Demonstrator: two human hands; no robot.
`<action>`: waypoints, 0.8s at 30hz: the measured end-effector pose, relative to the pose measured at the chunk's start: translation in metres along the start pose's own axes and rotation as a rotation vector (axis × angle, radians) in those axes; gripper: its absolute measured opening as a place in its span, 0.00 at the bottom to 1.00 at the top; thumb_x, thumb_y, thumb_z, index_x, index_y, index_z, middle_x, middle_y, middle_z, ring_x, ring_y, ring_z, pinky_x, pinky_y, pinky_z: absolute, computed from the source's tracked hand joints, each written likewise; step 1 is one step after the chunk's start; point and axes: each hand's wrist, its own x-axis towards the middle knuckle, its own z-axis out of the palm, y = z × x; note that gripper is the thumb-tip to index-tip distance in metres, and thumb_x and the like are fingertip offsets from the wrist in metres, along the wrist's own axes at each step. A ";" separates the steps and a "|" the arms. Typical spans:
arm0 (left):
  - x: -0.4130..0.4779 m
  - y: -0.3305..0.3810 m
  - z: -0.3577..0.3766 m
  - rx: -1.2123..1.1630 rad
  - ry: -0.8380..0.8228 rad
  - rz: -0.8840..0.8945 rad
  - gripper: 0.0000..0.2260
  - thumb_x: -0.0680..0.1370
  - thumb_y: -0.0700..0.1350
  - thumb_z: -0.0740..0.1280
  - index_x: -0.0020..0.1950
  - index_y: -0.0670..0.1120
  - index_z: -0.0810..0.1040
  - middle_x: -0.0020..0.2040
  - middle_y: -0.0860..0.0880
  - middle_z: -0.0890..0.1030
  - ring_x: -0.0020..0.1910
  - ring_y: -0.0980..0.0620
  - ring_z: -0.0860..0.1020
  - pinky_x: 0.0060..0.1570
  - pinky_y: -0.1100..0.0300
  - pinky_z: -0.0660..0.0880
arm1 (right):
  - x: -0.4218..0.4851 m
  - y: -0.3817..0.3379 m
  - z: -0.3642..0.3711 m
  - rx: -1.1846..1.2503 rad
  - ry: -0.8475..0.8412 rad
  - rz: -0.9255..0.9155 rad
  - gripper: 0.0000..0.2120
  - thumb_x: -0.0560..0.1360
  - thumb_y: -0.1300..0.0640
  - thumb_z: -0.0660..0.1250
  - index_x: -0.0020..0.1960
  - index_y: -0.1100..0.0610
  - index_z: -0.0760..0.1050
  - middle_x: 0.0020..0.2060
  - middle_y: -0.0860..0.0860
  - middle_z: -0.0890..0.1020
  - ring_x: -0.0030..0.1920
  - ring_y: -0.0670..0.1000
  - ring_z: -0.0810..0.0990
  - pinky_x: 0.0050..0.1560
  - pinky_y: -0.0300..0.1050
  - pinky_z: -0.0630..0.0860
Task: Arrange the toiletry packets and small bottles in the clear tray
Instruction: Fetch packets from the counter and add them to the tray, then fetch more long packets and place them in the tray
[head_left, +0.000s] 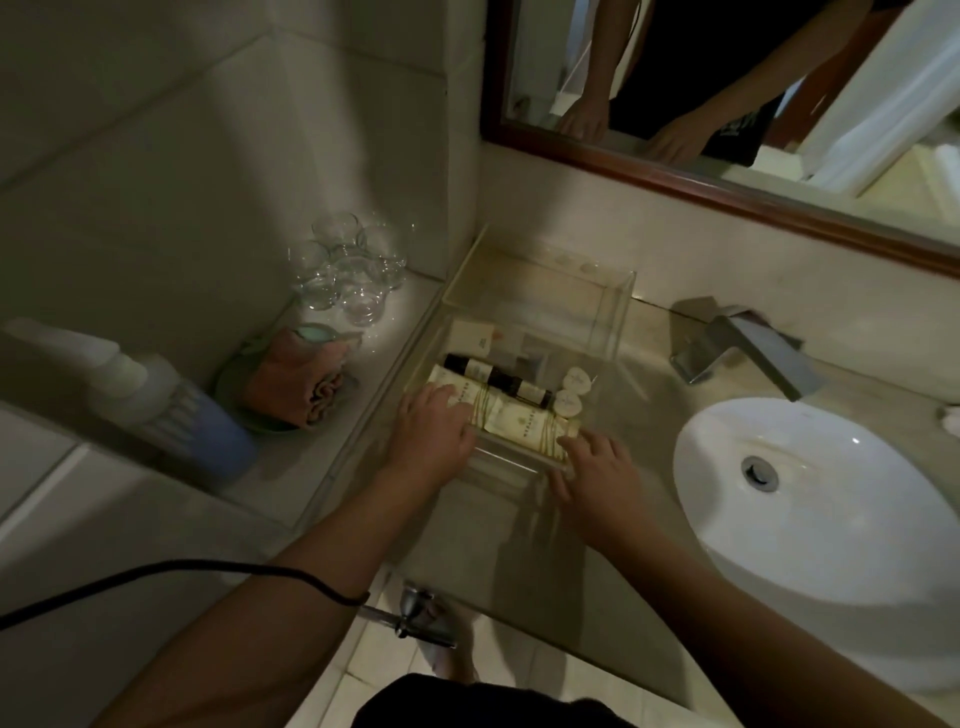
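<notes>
Tray's (621, 312) far half lies open; faucet (748, 348) crowds its right.

The scene is dim, with a greenish grey cast and soft grain. The brightest spot falls on the drinking glasses (348, 270), which give small glints, and light spreads up the wall behind them. The white basin (810, 499) carries 1 small highlight on its rim. Both forearms below the glasses are in deep shadow. Straight lines bend at the edges, and the bottle (130, 384) left of the glasses is blurred.
</notes>
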 end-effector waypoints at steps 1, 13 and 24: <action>-0.001 0.008 -0.002 -0.001 0.029 0.002 0.16 0.75 0.50 0.60 0.60 0.49 0.77 0.67 0.45 0.73 0.68 0.43 0.67 0.68 0.45 0.63 | -0.004 0.005 -0.002 0.004 0.000 -0.001 0.25 0.80 0.42 0.56 0.74 0.51 0.64 0.72 0.54 0.68 0.72 0.56 0.63 0.72 0.52 0.61; -0.032 0.209 0.014 -0.105 -0.019 0.317 0.19 0.74 0.47 0.62 0.63 0.45 0.75 0.59 0.44 0.76 0.57 0.42 0.74 0.56 0.49 0.73 | -0.108 0.141 -0.020 0.133 0.114 0.243 0.26 0.78 0.44 0.61 0.73 0.51 0.65 0.72 0.56 0.68 0.72 0.58 0.64 0.71 0.55 0.64; -0.081 0.435 0.082 -0.170 -0.222 0.686 0.22 0.72 0.49 0.59 0.64 0.47 0.74 0.59 0.45 0.77 0.57 0.43 0.74 0.58 0.50 0.72 | -0.236 0.325 -0.036 0.192 0.295 0.581 0.27 0.77 0.44 0.62 0.73 0.53 0.65 0.71 0.58 0.70 0.70 0.59 0.65 0.69 0.54 0.65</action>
